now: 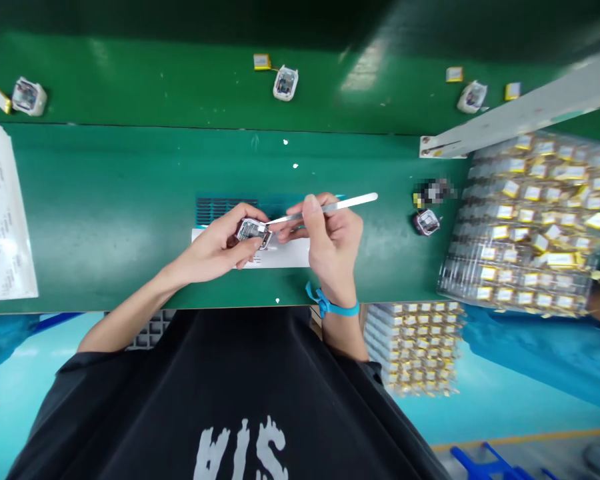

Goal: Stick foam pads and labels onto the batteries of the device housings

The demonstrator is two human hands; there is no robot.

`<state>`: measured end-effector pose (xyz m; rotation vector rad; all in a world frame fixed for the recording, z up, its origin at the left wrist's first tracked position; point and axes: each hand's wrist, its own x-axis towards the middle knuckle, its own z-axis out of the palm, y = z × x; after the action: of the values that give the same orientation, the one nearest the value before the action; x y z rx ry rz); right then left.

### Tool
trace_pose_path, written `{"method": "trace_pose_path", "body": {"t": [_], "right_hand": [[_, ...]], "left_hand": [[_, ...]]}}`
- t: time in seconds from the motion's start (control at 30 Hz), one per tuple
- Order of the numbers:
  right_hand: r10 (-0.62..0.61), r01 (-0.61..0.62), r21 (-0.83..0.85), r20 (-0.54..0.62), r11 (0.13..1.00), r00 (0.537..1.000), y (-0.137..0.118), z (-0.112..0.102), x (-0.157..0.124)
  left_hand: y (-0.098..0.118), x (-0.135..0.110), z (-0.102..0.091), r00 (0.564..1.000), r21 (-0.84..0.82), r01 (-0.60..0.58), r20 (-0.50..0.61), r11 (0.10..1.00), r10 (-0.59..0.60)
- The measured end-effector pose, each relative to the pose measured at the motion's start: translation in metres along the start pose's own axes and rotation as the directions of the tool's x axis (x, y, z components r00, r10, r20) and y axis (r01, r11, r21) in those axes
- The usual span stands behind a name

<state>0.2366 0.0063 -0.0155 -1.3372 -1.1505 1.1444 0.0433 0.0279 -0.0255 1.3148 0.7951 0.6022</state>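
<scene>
My left hand [220,247] is closed around a small open device housing [251,229], a watch-like case with a circuit board showing inside. Between the thumb and fingers of my right hand [333,237] is a pair of metal tweezers [350,202]. Their tips reach the upper right part of the housing; whether they pinch anything there is too small to tell. Beneath both hands lie a white paper sheet [290,257] and a blue sheet with dark slots [225,203]. A blue band [330,305] circles my right wrist.
Stacked clear trays of yellow batteries [525,227] stand at the right, with more stacked trays [420,347] below the table edge. Open housings [285,83] with batteries lie along the far belt. A dark housing [426,222] sits right of me. A white bar [520,107] slants overhead.
</scene>
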Motion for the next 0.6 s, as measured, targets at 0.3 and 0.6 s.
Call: {"method": "trace_pose_path", "body": {"t": [0.3, 0.6], "right_hand": [[-0.134, 0.135, -0.044, 0.014, 0.990, 0.991, 0.003, 0.008, 0.004], [-0.206, 0.206, 0.002, -0.005, 0.979, 0.979, 0.010, 0.012, 0.008]], "left_hand": [[-0.012, 0.003, 0.009, 0.997, -0.093, -0.080, -0.003, 0.992, 0.080], [-0.012, 0.003, 0.009, 0.994, -0.128, -0.102, 0.012, 0.987, 0.105]]}}
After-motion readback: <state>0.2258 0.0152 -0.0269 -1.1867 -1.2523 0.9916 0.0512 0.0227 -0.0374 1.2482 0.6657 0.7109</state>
